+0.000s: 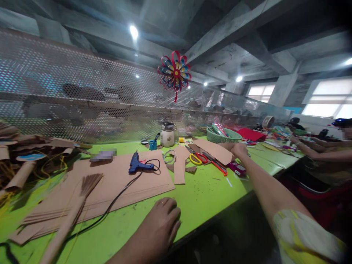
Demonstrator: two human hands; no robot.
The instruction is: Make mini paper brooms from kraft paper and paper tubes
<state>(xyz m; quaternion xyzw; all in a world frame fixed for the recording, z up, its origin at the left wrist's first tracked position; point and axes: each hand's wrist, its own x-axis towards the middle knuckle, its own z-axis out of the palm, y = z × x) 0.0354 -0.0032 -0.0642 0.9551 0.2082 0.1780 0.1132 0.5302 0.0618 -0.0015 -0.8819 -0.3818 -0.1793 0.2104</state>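
Observation:
My left hand (165,222) rests on the green table near its front edge, fingers curled in; nothing shows in it, though its underside is hidden. Stretched out to the right, my right hand (239,150) grips the end of a brown paper sheet (216,149). Under and beside that sheet lie yellow-and-red-handled scissors (196,158) and an orange-handled cutter (220,168). A purple box-like object (237,168) sits just below my right hand. A blue glue gun (140,165) lies on stacked brown sheets (115,187), beyond my left hand.
Left of me are a paper broom shape (79,201) and a brown paper heap (44,146). A jar (167,135), a blue pot (153,145) and a green basket (233,138) stand at the back. The glue gun's black cord (110,205) crosses the table. Another person (324,150) sits at right.

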